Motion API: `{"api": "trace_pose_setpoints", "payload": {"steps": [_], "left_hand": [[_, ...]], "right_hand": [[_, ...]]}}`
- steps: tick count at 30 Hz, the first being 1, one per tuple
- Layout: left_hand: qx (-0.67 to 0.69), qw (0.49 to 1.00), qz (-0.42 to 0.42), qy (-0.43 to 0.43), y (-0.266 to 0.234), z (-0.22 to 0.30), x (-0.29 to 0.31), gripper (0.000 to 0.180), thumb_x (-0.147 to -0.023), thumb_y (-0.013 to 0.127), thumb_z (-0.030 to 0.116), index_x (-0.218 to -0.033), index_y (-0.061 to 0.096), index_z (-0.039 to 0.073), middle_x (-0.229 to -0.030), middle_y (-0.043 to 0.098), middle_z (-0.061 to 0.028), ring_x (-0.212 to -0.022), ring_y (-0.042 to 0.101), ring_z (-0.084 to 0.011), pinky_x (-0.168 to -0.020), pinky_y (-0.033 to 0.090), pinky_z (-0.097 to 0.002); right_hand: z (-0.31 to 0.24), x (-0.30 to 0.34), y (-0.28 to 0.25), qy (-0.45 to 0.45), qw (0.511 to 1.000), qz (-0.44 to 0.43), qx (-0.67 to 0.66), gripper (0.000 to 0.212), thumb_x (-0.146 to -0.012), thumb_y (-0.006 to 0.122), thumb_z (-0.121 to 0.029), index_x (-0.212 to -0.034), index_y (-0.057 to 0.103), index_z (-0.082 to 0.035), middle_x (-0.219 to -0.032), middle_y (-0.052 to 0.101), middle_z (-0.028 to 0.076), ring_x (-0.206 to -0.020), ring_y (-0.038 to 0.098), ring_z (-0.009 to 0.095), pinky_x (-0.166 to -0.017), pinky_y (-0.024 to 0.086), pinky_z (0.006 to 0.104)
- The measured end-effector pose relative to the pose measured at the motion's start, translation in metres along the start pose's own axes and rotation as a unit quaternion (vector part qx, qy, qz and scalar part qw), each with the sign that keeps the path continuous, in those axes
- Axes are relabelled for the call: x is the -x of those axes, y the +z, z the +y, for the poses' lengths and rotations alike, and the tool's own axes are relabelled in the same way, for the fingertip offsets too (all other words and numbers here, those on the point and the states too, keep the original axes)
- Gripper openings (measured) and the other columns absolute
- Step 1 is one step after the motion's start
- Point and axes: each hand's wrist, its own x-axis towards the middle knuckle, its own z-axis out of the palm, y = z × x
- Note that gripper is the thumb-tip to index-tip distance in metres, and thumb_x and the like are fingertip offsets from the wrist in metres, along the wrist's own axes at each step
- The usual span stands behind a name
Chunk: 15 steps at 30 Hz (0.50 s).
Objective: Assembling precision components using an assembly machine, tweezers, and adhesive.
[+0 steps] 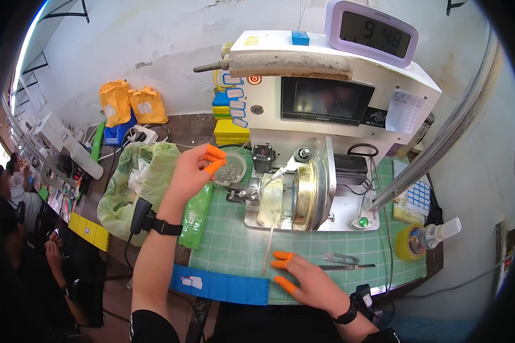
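Observation:
My left hand [192, 171], with orange finger cots on its thumb and forefinger, is beside a white round dish [243, 166] of small grey pieces. Its fingertips come together at the dish's edge; anything between them is too small to make out. My right hand [312, 280] rests low over the green mat, fingers apart in orange cots, holding nothing I can see. Just left of it, a thin stick [268, 246] slants up to the machine [340, 197]. The machine has a brass-coloured wheel [305, 197] and a small metal clamp [247, 193].
A blue strip [226, 287] lies along the mat's front edge. Small snips [342, 258] and tweezers [349, 267] are right of centre. A bag-lined bin [117, 200] stands left, a green packet [197, 217] beside it. Tape and a bottle [440, 230] stand far right.

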Motion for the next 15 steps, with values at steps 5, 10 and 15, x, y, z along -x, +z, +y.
{"api": "trace_pose_setpoints", "payload": {"steps": [5,10,15], "left_hand": [[-0.026,0.999,0.043,-0.008,0.002,0.018,0.017,0.016,-0.095,0.077,0.001,-0.11,0.071,-0.001,-0.096,0.076,-0.0046,-0.071,0.063,-0.0046,-0.062,0.053,-0.0219],[0.0,0.997,0.058,0.059,0.016,0.067,0.084,0.02,-0.092,0.081,0.002,-0.109,0.071,0.001,-0.093,0.077,-0.0038,-0.073,0.066,-0.0061,-0.064,0.052,-0.0214],[0.015,0.996,0.007,0.082,0.053,0.084,0.185,0.013,-0.086,0.082,-0.003,-0.097,0.079,0.003,-0.086,0.081,-0.0054,-0.068,0.072,-0.0094,-0.062,0.057,-0.023]], "right_hand": [[-0.003,0.002,0.002,-0.01,1.0,0.003,-0.008,0.032,-0.1,0.073,-0.014,-0.129,0.065,-0.002,-0.138,0.063,0.018,-0.113,0.067,0.042,-0.093,0.059,0.0445],[-0.006,0.005,-0.006,-0.023,0.998,0.049,0.02,0.029,-0.098,0.076,-0.014,-0.124,0.069,-0.004,-0.119,0.07,0.016,-0.098,0.069,0.038,-0.082,0.058,0.0419],[-0.039,-0.017,-0.012,-0.105,0.987,0.123,-0.015,0.035,-0.087,0.088,-0.012,-0.119,0.075,-0.004,-0.11,0.078,0.014,-0.087,0.074,0.032,-0.077,0.059,0.0377]]}}
